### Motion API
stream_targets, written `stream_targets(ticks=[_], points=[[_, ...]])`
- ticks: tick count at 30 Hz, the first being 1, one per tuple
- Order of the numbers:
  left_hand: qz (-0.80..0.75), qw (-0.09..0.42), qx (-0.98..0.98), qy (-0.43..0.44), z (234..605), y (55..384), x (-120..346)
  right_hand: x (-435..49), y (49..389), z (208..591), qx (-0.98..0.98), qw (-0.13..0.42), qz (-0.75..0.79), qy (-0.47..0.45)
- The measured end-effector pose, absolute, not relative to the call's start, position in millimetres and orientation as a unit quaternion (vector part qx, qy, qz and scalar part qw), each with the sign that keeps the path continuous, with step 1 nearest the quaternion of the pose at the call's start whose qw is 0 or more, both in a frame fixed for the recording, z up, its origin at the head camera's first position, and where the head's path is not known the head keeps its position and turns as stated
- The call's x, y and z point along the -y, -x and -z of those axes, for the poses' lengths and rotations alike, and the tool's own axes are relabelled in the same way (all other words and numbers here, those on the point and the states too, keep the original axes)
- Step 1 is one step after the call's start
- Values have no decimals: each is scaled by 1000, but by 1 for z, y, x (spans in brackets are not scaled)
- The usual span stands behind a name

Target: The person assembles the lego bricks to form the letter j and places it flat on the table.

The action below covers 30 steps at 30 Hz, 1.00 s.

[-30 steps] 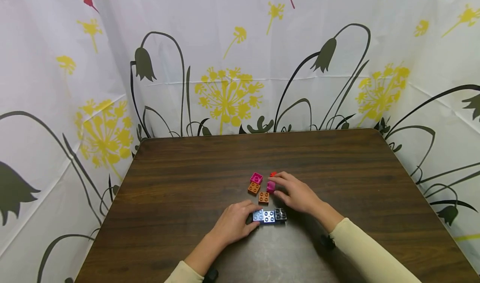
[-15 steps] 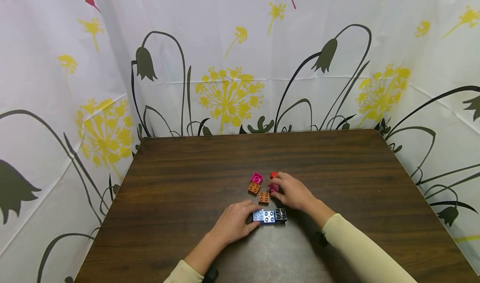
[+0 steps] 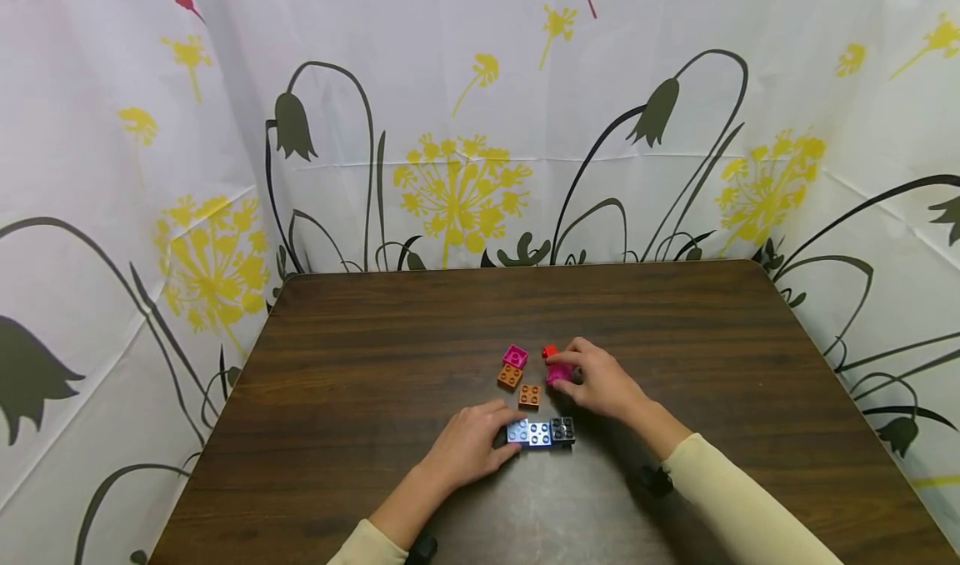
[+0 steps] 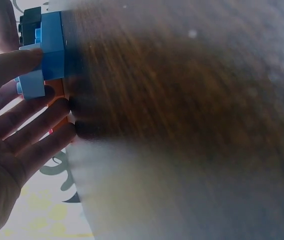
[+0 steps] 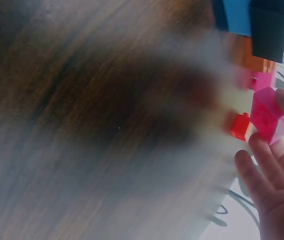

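My left hand pinches the light blue end of a row of joined toy building bricks between thumb and finger. In the left wrist view, the light blue brick and a black brick sit on a longer blue brick. From above, a paler brick shows between them. My right hand pinches a magenta brick by thumb and fingertips. In the right wrist view that magenta brick is tilted, its hollow underside showing.
A red brick lies just behind the right fingertips. Left of them are another magenta brick, an orange brick touching it, and a second orange brick. A patterned curtain hangs behind the brown table.
The right hand has closed its fingertips on the magenta brick and shifted it slightly right, tilting it. The left hand and the joined bricks stay in place.
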<state>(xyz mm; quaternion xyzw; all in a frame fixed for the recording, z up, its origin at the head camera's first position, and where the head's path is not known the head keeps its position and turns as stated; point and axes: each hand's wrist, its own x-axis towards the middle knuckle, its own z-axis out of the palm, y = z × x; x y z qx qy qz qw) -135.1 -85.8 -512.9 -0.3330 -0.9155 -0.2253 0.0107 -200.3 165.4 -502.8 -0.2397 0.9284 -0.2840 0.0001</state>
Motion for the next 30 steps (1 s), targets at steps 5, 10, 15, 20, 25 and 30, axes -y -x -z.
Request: stream_targets(ticks=[5,10,15,20,25,30], points=[[220,12,916,334,513,135,85,-172,194,499,-919,-24,310,241],[218,9,918,331,512,135,85,-177,185,496,-912,-29,324,250],[218,9,918,331,512,134,85,-182,172,493,-911,-16,321,257],[216,7,919,329,513,135,85,-183,159,492,-909,-22,318,269],[218,1,919,328,513,135,85,-184,148,493,-897,-4,345,278],[217,5,919,328,513,135,86,-183,139,497,-886,7,362,289]])
